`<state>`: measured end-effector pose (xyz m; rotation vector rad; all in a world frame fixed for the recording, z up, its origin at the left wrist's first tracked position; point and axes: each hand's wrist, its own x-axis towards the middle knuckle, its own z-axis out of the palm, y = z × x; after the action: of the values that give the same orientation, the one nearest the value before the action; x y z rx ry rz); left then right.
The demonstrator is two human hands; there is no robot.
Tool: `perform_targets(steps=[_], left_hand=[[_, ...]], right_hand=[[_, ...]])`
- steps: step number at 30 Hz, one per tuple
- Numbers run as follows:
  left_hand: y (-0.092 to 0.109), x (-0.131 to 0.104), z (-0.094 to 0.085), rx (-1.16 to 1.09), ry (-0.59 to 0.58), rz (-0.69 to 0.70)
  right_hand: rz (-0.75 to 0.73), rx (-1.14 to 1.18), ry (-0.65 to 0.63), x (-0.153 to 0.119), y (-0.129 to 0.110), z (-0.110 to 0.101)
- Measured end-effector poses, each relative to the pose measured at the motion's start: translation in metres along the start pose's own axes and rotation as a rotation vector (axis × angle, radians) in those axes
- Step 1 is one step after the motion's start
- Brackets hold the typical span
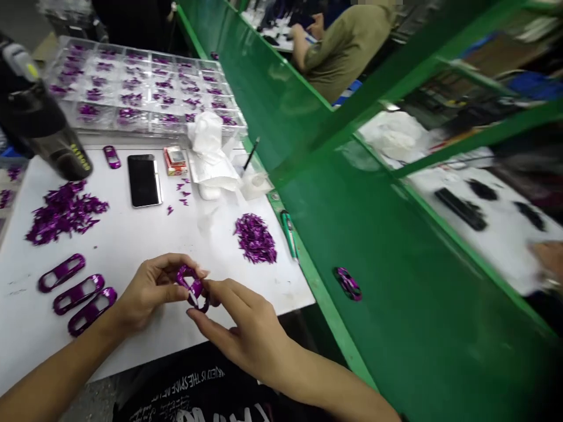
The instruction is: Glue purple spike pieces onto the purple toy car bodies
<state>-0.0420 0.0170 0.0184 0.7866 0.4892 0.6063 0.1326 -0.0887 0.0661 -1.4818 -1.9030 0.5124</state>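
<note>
Above the front edge of the white table, a purple toy car shell is held between both hands. My left hand grips its left side with thumb and fingers. My right hand holds its right end between thumb and fingertips. Three more purple car shells lie side by side at the left front of the table. A large pile of small purple parts sits behind them, and a smaller pile is to the right. Whether a small part is between my fingers is too small to tell.
Behind are a compartment tray, dark bottle, phone, tissues and small box. A green cutter lies by the right edge. A purple car is on the green conveyor. A person sits beyond.
</note>
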Motion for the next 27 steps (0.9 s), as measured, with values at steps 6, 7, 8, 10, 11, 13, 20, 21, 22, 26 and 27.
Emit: perform_targets(steps=[6, 7, 8, 10, 11, 13, 20, 21, 22, 26, 27], left_hand=[[-0.012, -0.001, 0.004, 0.116, -0.172, -0.102], [-0.014, -0.001, 0.003, 0.113, -0.157, -0.126], [-0.015, -0.001, 0.003, 0.106, -0.134, -0.148], [-0.016, -0.001, 0.002, 0.085, -0.090, -0.185], [-0.016, -0.001, 0.003, 0.074, -0.070, -0.197], [-0.015, -0.001, 0.006, 0.063, -0.014, -0.212], [-0.014, 0.000, 0.016, 0.016, 0.101, -0.224], [-0.014, 0.000, 0.015, 0.015, 0.101, -0.221], [-0.015, 0.001, 0.014, 0.021, 0.096, -0.215], [-0.020, -0.001, 0.012, 0.138, 0.069, -0.132], [-0.022, -0.002, 0.013, 0.179, 0.066, -0.095]], right_hand=[[0.352, -0.142, -0.034, -0.018, 0.044, -0.056], [0.520, -0.253, 0.002, -0.021, 0.062, -0.072], [0.734, -0.408, 0.066, -0.025, 0.082, -0.088], [0.949, -0.571, 0.212, -0.037, 0.121, -0.120], [1.037, -0.620, 0.256, -0.046, 0.138, -0.135], [1.169, -0.660, 0.291, -0.069, 0.159, -0.156], [1.179, -0.552, 0.314, -0.140, 0.142, -0.148], [1.160, -0.545, 0.343, -0.139, 0.137, -0.139], [1.138, -0.532, 0.370, -0.135, 0.132, -0.130], [0.885, -0.372, 0.437, -0.095, 0.098, -0.078], [0.723, -0.298, 0.457, -0.081, 0.085, -0.061]])
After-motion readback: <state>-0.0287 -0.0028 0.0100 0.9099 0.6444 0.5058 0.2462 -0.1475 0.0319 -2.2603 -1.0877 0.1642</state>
